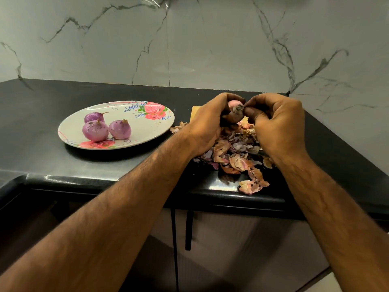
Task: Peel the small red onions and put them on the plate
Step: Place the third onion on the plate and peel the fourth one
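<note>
Cradling a small red onion (234, 112) in curled fingers above a heap of peelings (235, 152), the left hand (207, 121) presents its root end to the right hand (277, 123), whose thumb and fingertips pinch the skin there (the bulb's long axis runs hand to hand). The plate (166, 123), bearing three peeled onions (95, 130), lies leftward on the black counter (42, 106), nearer the left hand.
</note>
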